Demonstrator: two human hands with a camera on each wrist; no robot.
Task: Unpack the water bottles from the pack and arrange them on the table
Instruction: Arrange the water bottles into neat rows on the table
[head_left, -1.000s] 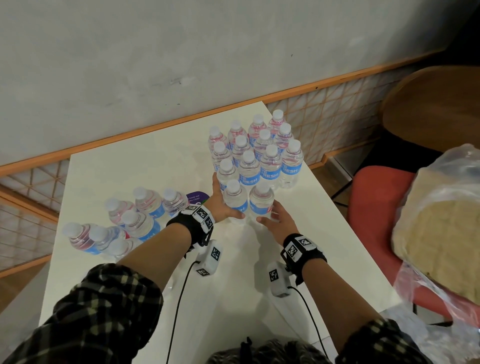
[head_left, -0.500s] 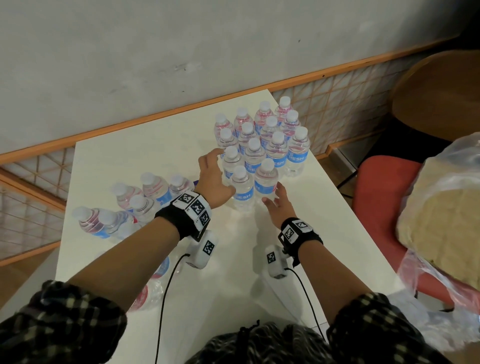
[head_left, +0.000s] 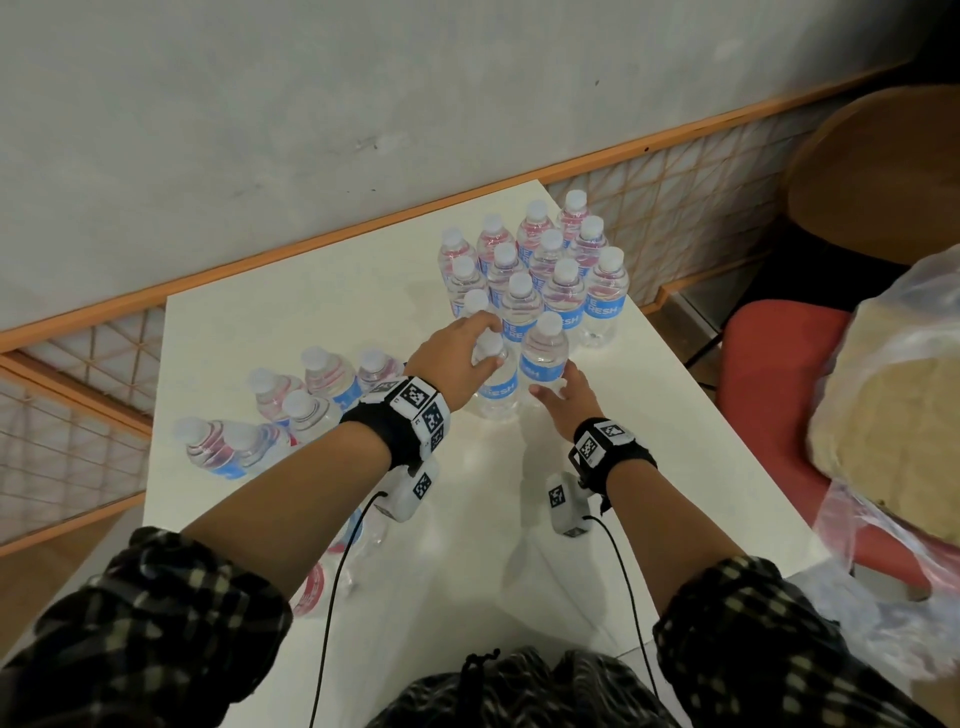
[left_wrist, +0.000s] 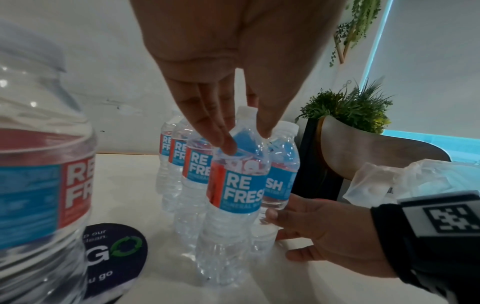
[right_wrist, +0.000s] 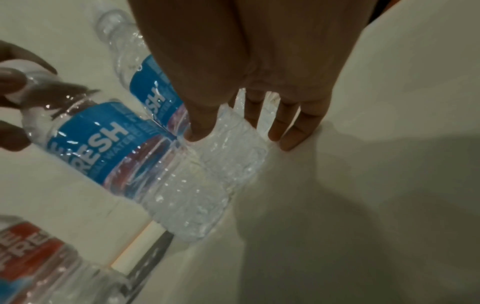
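Left hand (head_left: 457, 348) pinched the neck of a front bottle (head_left: 496, 382) mid-frame on the counter (head_left: 649, 441); right hand (head_left: 563, 400), fingers straight, seemingly touched the neighbouring bottle's (head_left: 543, 358) base.

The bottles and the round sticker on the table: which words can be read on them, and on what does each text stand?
"RE FRESH": blue label of the front water bottle that the left hand pinches near its cap.
"MINERAL W...": line below it, partly cut off.
"RE FR": big blurred near bottle.
"...our ...lean.", "GO", "...u go": dark round sticker on the table, partly hidden.
Smaller label print: too blurred to read.
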